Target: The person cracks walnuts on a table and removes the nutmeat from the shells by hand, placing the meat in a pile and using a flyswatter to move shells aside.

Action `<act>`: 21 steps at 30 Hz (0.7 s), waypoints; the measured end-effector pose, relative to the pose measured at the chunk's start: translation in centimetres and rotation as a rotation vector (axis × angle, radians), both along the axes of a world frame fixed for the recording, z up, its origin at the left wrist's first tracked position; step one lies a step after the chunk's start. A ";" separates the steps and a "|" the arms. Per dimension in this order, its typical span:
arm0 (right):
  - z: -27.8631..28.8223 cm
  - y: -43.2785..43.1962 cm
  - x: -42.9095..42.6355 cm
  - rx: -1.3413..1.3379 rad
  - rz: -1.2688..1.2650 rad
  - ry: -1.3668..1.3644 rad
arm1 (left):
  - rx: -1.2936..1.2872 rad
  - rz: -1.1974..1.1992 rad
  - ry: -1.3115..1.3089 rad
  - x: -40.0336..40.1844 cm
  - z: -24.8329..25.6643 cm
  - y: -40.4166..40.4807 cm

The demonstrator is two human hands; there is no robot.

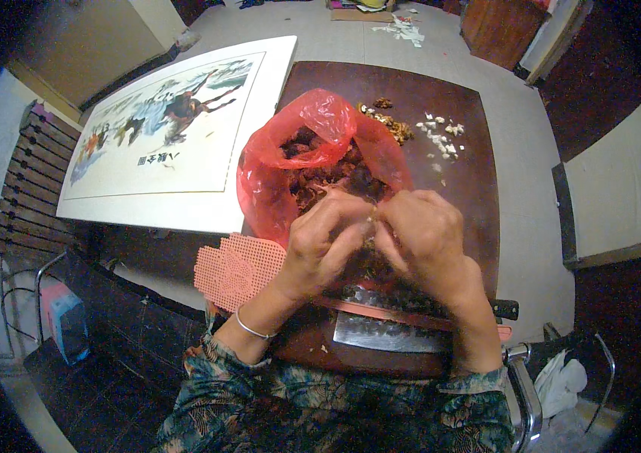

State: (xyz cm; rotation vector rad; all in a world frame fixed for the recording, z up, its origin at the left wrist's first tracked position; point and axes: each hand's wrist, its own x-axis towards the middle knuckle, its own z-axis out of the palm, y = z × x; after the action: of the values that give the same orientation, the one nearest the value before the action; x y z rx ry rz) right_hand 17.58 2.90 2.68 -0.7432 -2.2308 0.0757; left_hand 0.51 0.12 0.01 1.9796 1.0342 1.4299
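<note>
My left hand (329, 240) and my right hand (422, 232) meet at the fingertips above an open red plastic bag (266, 187). Between them they pinch a small pale piece (374, 212), too small to name. Dark brown, rough dried pieces (343, 172) fill the bag. Beyond it lie a small heap of brown pieces (394, 127) and, to the right, scattered white bits (442, 136). An orange perforated plastic fly swatter (238, 272) lies by my left wrist, its handle running under my forearms. A wide metal knife blade (388, 334) rests near the table's front edge.
A large white panel with a horse painting (156, 130) covers the left of the dark table (479, 198). A black chair (128, 317) stands at the left and a chair with metal arms (524, 390) at the right. Paper scraps (405, 31) lie on the floor beyond.
</note>
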 end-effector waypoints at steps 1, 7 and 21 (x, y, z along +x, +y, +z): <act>-0.1 0.0 -0.1 0.025 0.010 0.017 | 0.014 -0.004 -0.004 0.0 0.0 0.1; -0.2 0.1 -0.1 0.054 -0.031 0.030 | -0.045 -0.009 -0.057 0.1 0.4 -0.1; 0.6 0.2 0.4 -0.142 -0.026 0.237 | -0.615 -0.126 -0.585 0.2 1.2 -0.9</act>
State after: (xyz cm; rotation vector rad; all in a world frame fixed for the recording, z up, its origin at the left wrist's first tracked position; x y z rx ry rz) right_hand 17.93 3.13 3.26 -0.7963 -2.0042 0.2973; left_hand 0.67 -0.81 1.23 1.0793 0.9061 1.2956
